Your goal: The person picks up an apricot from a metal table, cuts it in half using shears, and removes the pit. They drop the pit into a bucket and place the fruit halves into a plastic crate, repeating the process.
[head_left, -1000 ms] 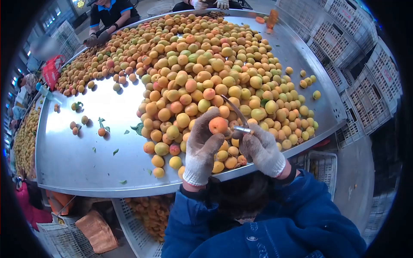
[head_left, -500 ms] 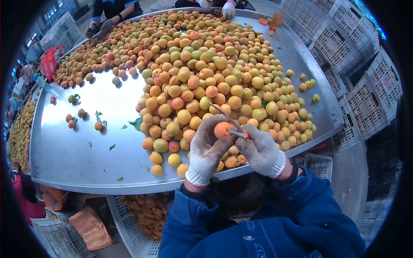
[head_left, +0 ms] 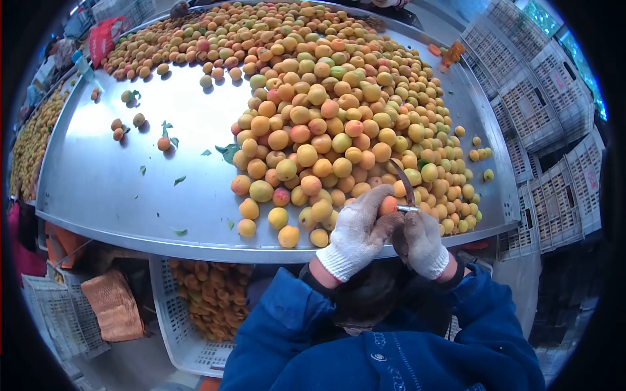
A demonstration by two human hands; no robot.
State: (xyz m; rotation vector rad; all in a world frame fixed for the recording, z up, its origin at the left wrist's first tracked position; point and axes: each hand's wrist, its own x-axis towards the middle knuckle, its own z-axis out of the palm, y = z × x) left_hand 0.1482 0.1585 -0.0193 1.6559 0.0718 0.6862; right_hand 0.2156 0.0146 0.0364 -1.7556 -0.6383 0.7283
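My left hand (head_left: 362, 225), in a white knit glove browned at the fingers, is closed around an orange apricot (head_left: 388, 206). In a matching glove, my right hand (head_left: 424, 241) grips a small curved knife (head_left: 409, 189); its blade arcs up beyond the fingers, and the metal part near the handle meets the fruit's right side. Both hands are together above the table's front edge, fingers almost touching. A large heap of yellow-orange apricots (head_left: 339, 111) lies just beyond them. The glove hides most of the held apricot and the knife's handle.
The metal table (head_left: 202, 195) has a raised rim and carries scattered leaves and a few loose apricots (head_left: 164, 144) at left. Below its front edge stands a white crate (head_left: 171, 313) of orange fruit halves. Stacked plastic crates (head_left: 538, 98) line the right, and an orange bottle (head_left: 452, 56) stands far right.
The view has shifted, so table and heap sit higher in it. Both hands have moved right and slightly down in view, still with apricot and knife. The blade now points more upright.
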